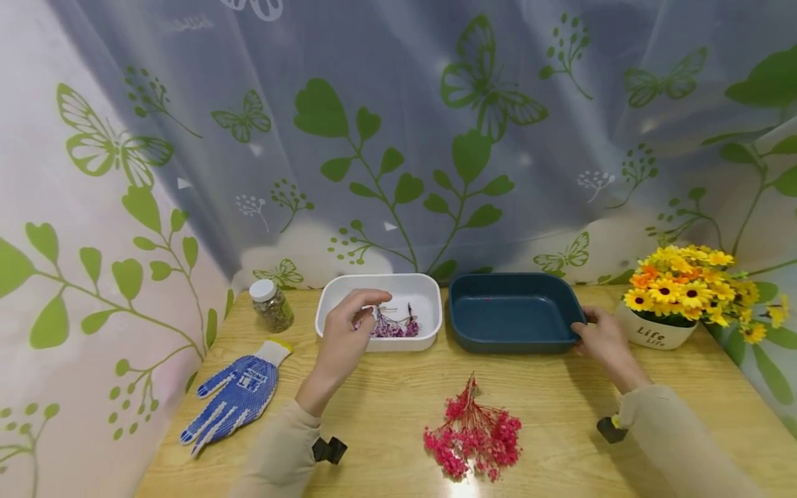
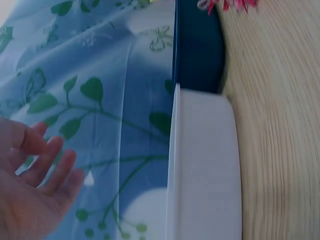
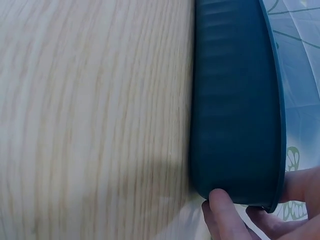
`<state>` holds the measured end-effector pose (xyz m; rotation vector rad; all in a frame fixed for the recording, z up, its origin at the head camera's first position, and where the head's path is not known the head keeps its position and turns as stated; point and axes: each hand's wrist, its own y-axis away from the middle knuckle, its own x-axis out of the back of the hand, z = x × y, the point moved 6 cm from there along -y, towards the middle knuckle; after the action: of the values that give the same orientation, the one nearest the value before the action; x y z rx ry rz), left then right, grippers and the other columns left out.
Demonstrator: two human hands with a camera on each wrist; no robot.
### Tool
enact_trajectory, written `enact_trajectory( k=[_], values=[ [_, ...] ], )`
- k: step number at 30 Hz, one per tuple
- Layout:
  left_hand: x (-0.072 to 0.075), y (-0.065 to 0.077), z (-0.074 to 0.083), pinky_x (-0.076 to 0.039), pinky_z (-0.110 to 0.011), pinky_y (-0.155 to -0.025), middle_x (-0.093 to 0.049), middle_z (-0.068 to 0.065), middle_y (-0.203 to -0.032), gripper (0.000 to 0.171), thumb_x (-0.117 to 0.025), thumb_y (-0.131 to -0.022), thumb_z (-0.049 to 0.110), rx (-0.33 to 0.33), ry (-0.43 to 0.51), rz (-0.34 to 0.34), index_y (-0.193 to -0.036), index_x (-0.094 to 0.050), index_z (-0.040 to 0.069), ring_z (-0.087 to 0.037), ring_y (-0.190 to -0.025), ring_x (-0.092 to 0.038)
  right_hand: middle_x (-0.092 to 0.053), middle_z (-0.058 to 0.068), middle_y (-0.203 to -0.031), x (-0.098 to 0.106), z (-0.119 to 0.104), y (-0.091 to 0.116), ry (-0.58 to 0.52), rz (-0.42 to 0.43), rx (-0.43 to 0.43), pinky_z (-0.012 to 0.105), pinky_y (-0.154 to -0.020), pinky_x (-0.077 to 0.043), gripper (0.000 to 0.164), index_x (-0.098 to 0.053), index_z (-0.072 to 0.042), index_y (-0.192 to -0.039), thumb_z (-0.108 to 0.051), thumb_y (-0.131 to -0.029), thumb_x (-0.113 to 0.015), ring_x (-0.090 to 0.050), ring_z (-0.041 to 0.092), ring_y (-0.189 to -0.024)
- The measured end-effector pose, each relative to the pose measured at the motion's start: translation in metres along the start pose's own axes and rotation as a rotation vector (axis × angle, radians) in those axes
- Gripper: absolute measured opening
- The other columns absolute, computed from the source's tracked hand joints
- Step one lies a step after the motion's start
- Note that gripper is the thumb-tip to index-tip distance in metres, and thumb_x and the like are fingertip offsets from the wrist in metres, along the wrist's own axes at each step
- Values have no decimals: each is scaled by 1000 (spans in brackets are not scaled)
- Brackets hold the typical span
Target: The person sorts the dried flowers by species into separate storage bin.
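My left hand (image 1: 346,337) hovers over the white tray (image 1: 330,290), its fingers loosely bent with nothing between them; the left wrist view also shows this hand (image 2: 37,180) holding nothing. Inside the white tray lie small purple dried flowers (image 1: 398,327), partly hidden by the hand. At the right end of the dark blue tray (image 1: 513,311), my right hand (image 1: 602,339) grips the corner. Up close in the right wrist view, fingers (image 3: 225,212) touch the outer wall and others reach the rim. A bunch of pink dried flowers (image 1: 476,436) lies on the table in front.
A white-lidded jar (image 1: 271,308) and a blue dotted glove (image 1: 239,394) are at the left. A white pot (image 1: 656,332) of yellow artificial flowers (image 1: 685,287) stands close to my right hand. A patterned curtain (image 1: 386,104) hangs behind the wooden table (image 1: 373,429).
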<state>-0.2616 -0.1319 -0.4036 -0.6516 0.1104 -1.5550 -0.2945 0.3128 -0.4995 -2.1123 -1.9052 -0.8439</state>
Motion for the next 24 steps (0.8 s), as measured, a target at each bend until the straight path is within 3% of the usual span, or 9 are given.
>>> enact_trajectory(
  k=[4, 7, 12, 18, 24],
  values=[
    [-23, 0, 3, -53, -50, -114, -75, -1, -132, 41, -60, -97, 0, 31, -47, -79, -131, -74, 17, -23, -128, -68, -37, 38, -157, 0, 1, -1, -20, 16, -16, 28, -73, -64, 55, -30, 12, -158, -10, -110, -45, -64, 8, -82],
    [-40, 3, 3, -54, -52, -111, -76, -3, -133, 40, -64, -97, 7, 52, -70, -144, -135, -72, 16, -25, -125, -69, -38, 38, -155, 0, 2, -2, -41, 19, -32, 28, -74, -65, 55, -30, 12, -158, -10, -110, -46, -65, 9, -84],
    [-72, 15, -3, -60, -48, -102, -75, -12, -128, 41, -65, -98, 10, 95, -116, -306, -139, -66, 9, -31, -114, -71, -41, 36, -152, 1, 3, -1, -52, 4, -44, 30, -79, -66, 57, -29, 12, -159, -13, -110, -45, -67, 16, -94],
    [-99, 31, -12, -60, -37, -96, -73, -11, -128, 42, -65, -101, 16, 167, -195, -487, -142, -63, 8, -28, -112, -70, -39, 36, -153, 1, 3, -1, -64, -11, -52, 32, -83, -66, 58, -27, 13, -160, -13, -111, -44, -66, 30, -111],
    [-113, 41, -17, -59, -30, -91, -73, -13, -126, 44, -68, -98, 21, 163, -245, -558, -140, -64, 7, -27, -107, -70, -40, 35, -154, 2, 4, -1, -68, -18, -53, 30, -82, -66, 58, -28, 12, -160, -14, -111, -45, -67, 14, -97]
  ],
)
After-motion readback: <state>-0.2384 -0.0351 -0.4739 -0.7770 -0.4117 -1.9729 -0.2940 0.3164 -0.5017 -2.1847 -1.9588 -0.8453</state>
